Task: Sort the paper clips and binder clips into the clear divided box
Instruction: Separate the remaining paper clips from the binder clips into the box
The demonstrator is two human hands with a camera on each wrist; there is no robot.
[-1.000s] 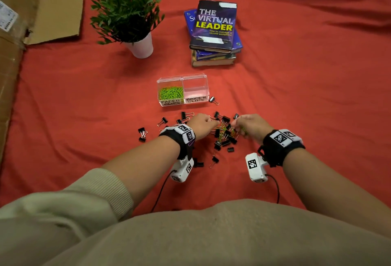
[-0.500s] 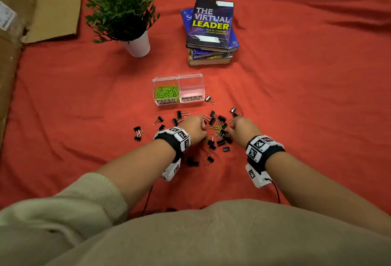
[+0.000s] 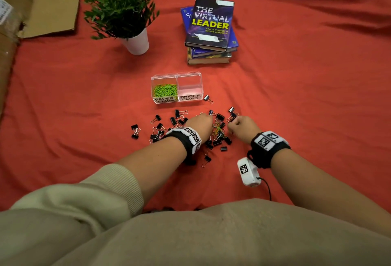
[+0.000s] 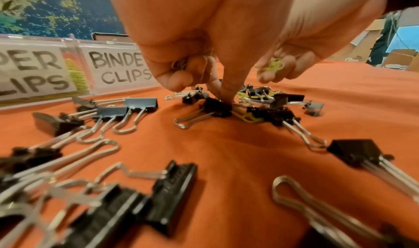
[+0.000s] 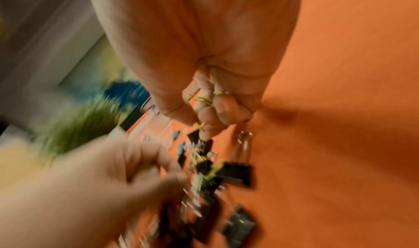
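Observation:
The clear divided box (image 3: 190, 75) stands on the red cloth. Its left cell, labelled PAPER CLIPS, holds green paper clips (image 3: 165, 90); the BINDER CLIPS cell (image 3: 190, 88) looks empty. In front of it lies a mixed pile (image 3: 218, 132) of black binder clips and green paper clips. My left hand (image 3: 209, 125) keeps a few paper clips (image 4: 179, 65) in its curled fingers while two fingertips (image 4: 226, 93) dig into the pile. Just right of the pile, my right hand (image 3: 231, 127) is curled around more green paper clips (image 5: 201, 99).
Loose binder clips (image 3: 156, 132) lie scattered left of the pile, and one (image 3: 207, 98) lies by the box's right corner. A potted plant (image 3: 127, 16) and a stack of books (image 3: 211, 31) stand behind the box. Cardboard (image 3: 42, 1) lies at the far left.
Both hands stay at the mixed pile. The right hand has edged left toward the pile's middle, and its wrist has rolled back.

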